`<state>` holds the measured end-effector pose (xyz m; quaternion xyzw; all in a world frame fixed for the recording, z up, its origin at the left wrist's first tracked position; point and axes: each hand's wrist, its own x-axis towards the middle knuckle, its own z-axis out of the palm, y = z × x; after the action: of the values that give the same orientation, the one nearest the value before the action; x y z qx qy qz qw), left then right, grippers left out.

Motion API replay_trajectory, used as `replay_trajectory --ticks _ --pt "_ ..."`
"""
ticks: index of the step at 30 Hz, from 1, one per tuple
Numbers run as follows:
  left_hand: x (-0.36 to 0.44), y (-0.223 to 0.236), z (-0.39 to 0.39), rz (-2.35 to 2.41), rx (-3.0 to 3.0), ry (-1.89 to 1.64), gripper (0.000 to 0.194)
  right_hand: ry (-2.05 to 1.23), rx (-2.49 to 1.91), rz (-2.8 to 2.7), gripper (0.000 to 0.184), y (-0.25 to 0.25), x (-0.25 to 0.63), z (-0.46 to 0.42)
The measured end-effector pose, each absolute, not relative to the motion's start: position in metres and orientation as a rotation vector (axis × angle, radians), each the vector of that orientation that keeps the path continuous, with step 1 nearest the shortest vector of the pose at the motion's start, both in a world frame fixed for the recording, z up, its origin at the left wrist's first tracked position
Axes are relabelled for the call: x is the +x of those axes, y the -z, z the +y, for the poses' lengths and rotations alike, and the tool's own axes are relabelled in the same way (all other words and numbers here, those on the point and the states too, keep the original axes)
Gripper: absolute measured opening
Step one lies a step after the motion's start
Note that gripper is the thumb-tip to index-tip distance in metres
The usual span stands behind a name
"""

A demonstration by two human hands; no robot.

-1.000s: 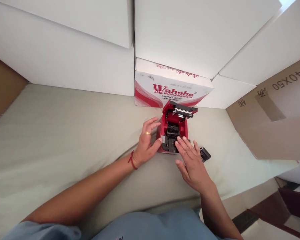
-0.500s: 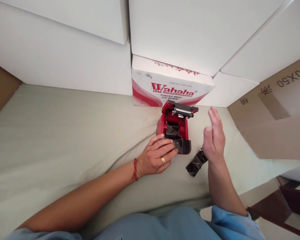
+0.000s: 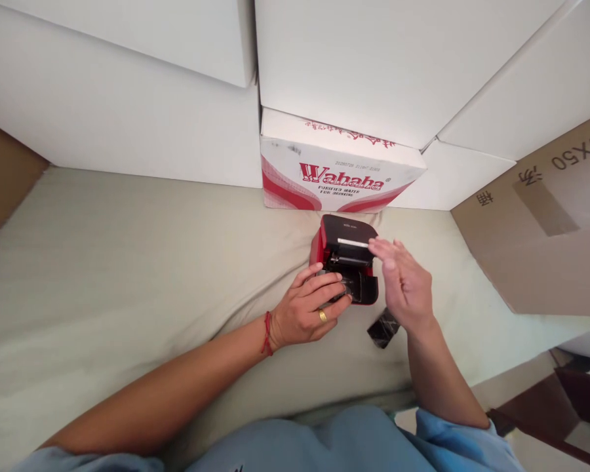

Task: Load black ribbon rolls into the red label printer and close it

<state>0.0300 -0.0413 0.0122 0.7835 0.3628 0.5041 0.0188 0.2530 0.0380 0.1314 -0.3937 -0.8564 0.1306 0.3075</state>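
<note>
A small red-and-black label printer point(image 3: 349, 231) stands on the cloth, its black lid tilted partly down over the red body. At its front left corner my left hand point(image 3: 307, 308) holds the printer, fingers bent over a dark strip point(image 3: 349, 282) that lies across the front. My right hand point(image 3: 407, 285) is open, fingers stretched together, their tips at the right edge of the lid. Below that hand, a black marble-patterned roll piece point(image 3: 383, 329) lies on the cloth, partly hidden by the wrist. The inside of the printer is mostly covered.
A Wahaha water carton point(image 3: 341, 174) stands right behind the printer, against stacked white boxes point(image 3: 344, 65). A brown cardboard box point(image 3: 545, 236) borders the right side. Pale green cloth point(image 3: 128, 275) covers the surface and wrinkles beside the printer.
The printer's lid has swung down from upright to partly lowered. My right hand has moved left and its fingertips now meet the lid. My left hand has stayed in place.
</note>
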Motion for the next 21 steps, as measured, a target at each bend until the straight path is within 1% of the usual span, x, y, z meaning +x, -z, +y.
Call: replay_trajectory --ticks 3,5,9,11,14,18,21 --pt "0.032 -0.012 -0.041 1.131 2.447 -1.604 0.052 -0.33 -1.039 -2.386 0.041 -0.117 0.259 0.016" --pt "0.032 -0.013 -0.04 1.138 2.463 -1.658 0.053 -0.291 -1.046 -2.405 0.04 -0.11 0.259 0.008" --pt "0.027 -0.017 -0.035 1.233 2.368 -1.797 0.063 -0.266 -1.109 -2.404 0.04 -0.105 0.256 0.005" --pt "0.021 -0.02 -0.031 1.297 2.256 -1.776 0.063 -0.278 -1.132 -2.404 0.04 -0.105 0.255 0.005" --pt "0.013 -0.024 -0.027 1.321 2.132 -1.696 0.059 -0.276 -1.13 -2.389 0.04 -0.102 0.256 0.006" --pt "0.008 -0.025 -0.024 1.26 2.019 -1.685 0.048 -0.25 -1.121 -2.368 0.039 -0.096 0.257 0.006" --pt "0.009 -0.025 -0.024 1.192 1.83 -1.672 0.042 -0.25 -1.123 -2.338 0.039 -0.092 0.257 0.008"
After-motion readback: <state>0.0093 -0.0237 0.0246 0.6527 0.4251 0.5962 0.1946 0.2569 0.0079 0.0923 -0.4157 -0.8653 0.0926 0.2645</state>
